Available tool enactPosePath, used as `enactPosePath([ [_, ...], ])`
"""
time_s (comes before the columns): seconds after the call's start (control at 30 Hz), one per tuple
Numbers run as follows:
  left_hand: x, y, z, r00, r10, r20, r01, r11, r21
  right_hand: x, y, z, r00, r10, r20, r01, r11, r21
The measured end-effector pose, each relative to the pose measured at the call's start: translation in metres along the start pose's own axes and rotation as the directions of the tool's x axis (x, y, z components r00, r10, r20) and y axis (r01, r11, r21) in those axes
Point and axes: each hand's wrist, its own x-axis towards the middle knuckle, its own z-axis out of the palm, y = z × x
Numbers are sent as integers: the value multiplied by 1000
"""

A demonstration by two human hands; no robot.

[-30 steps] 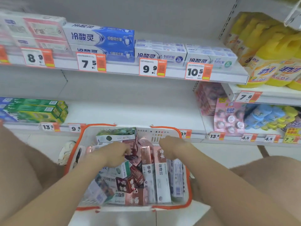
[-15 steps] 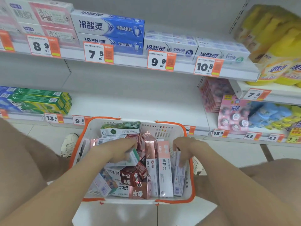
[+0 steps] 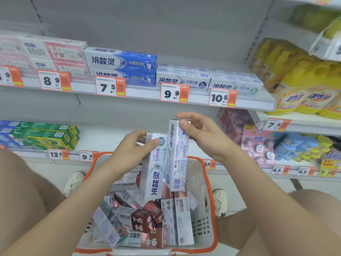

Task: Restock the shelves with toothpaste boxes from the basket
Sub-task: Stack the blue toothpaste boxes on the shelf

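On the middle shelf [image 3: 110, 139], far left, green toothpaste boxes [image 3: 42, 133] are already stocked. Moving right: left hand [image 3: 132, 150] grips the upper end of a white-and-green toothpaste box [image 3: 154, 174], fingers curled round it and thumb on the front. Just beside it, right hand [image 3: 201, 135] pinches the top of a white-and-blue toothpaste box [image 3: 177, 156] between thumb and fingers. Both boxes stand near upright, with their lower ends over the pile in the basket [image 3: 200, 183]. Neither is on a shelf yet.

Likely slots, my guess: upper shelf [image 3: 144, 92], in the rows behind the 9.9 tag [image 3: 174, 93] and the 10.5 tag [image 3: 222, 97].

Progress, my call: early to mid. The upper shelf holds product, but the basket still carries many mixed boxes [image 3: 142, 220], mostly pink and dark red. Most of the restock is left.

Versus half a second ago: both hands were down among the boxes in the basket. Now they are up with one box each, lifted off the pile. The view has tilted up, so more of the upper shelf shows. The rest of the pile looks undisturbed.
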Motion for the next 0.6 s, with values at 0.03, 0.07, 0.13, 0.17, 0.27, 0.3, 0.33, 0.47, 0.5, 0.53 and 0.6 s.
enactPosePath([
  [0.03,0,6,1,1000,-7,15,7,999,-45,2,-2,5,999,6,-43,-1,995,100],
  [0.07,-2,12,2,999,-15,40,18,997,-74,3,-5,12,997,24,-72,-9,979,205],
  [0.13,-3,23,6,996,-31,85,40,993,-108,4,-11,24,995,49,-85,-19,947,320],
  [0.17,-3,28,7,994,-44,95,55,991,-121,3,-15,29,995,45,-91,-15,951,310],
  [0.27,-2,41,11,993,-80,82,91,986,-143,4,-27,37,985,10,-172,15,990,144],
  [0.3,0,45,12,994,-87,71,96,986,-137,4,-31,38,977,-1,-214,17,997,73],
  [0.33,1,50,13,994,-88,61,95,987,-126,5,-35,39,967,-15,-256,14,1000,-5],
  [0.47,11,70,13,998,-61,31,64,991,-116,5,-49,36,971,-63,-232,1,966,-258],
  [0.5,13,74,12,998,-53,31,56,992,-115,7,-54,33,978,-86,-191,22,949,-313],
  [0.53,16,79,10,998,-44,34,47,992,-115,10,-59,29,984,-97,-151,35,929,-368],
  [0.6,24,86,5,999,-17,28,21,992,-127,20,-71,19,987,-124,-102,66,894,-443],
])
